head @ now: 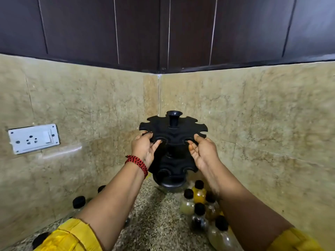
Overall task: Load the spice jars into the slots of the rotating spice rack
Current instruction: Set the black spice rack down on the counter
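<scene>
A black two-tier rotating spice rack stands in the corner of the speckled counter, all its visible slots empty. My left hand grips the front-left edge of the top tier, fingers in a slot. My right hand grips the front-right edge of the same tier. Several clear spice jars with black caps stand clustered on the counter at the right, holding yellow, pale and dark contents. Other black-capped jars sit at the left, partly hidden by my left arm.
Beige stone-tiled walls meet right behind the rack. A white socket and switch plate is on the left wall. Dark cabinets hang overhead. The granite counter lies between my forearms.
</scene>
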